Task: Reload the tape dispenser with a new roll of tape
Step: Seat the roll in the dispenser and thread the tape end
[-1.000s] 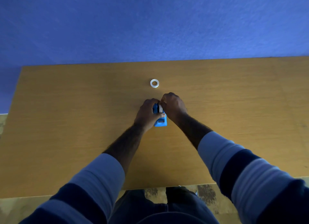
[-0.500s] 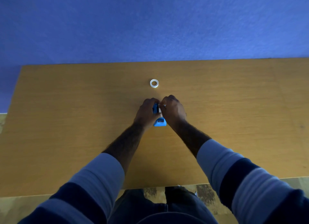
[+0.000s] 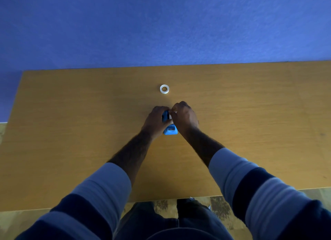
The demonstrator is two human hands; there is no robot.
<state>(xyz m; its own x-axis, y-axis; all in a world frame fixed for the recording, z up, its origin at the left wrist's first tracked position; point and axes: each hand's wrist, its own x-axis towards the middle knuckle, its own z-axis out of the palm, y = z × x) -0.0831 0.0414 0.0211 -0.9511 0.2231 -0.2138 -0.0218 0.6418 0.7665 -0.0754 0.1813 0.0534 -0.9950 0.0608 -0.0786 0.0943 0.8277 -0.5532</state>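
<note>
Both hands met over the blue dispenser (image 3: 170, 129), which stood on the tabletop (image 3: 71, 132) near the middle. The left hand (image 3: 155, 121) was wrapped around its left side, holding it in place. The right hand (image 3: 185, 117) had its fingertips pinched on something pale at the top of the dispenser, probably the roll going in or its loose end; the fingers hid too much to tell which. A white ring (image 3: 164, 89) lay flat on the tabletop just beyond the hands, apart from them. It could have been the spent core or a spare roll.

The step looked like seating the roll or threading the tape. The likely trouble from here: the roll could sit crooked and jam if pushed in at a tilt, the loose end could stick back on the roll, or the light dispenser could slide or tip if the left hand eased off while the right pressed.
</note>
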